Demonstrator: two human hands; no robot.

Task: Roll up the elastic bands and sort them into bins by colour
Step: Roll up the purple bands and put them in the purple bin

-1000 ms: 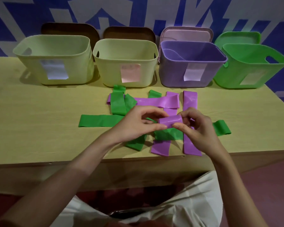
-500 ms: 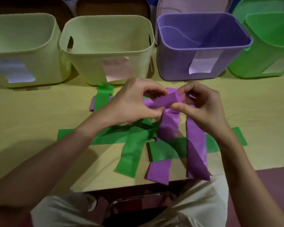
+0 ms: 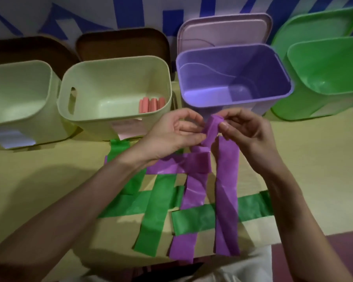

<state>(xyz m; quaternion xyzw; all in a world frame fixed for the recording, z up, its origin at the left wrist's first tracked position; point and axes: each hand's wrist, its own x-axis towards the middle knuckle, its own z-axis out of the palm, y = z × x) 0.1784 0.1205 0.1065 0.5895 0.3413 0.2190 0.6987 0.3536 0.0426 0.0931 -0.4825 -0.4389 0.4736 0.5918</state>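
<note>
- Pinching a purple band roll [image 3: 212,124] between them, the left hand [image 3: 171,135] and right hand [image 3: 247,133] are holding it above the desk [image 3: 306,169], each gripping with curled fingers [image 3: 224,125].
- Trailing down from the fingers, the unrolled tail of that band is hanging toward the loose purple bands [image 3: 226,196] and green bands [image 3: 157,204] that are lying crossed on the desk below the hands.
- Sitting just beyond the fingers is the purple bin [image 3: 281,74]; left of it, a cream bin [image 3: 114,64] is holding pink rolls [image 3: 152,104]; right of it, a green bin [image 3: 293,102].
</note>
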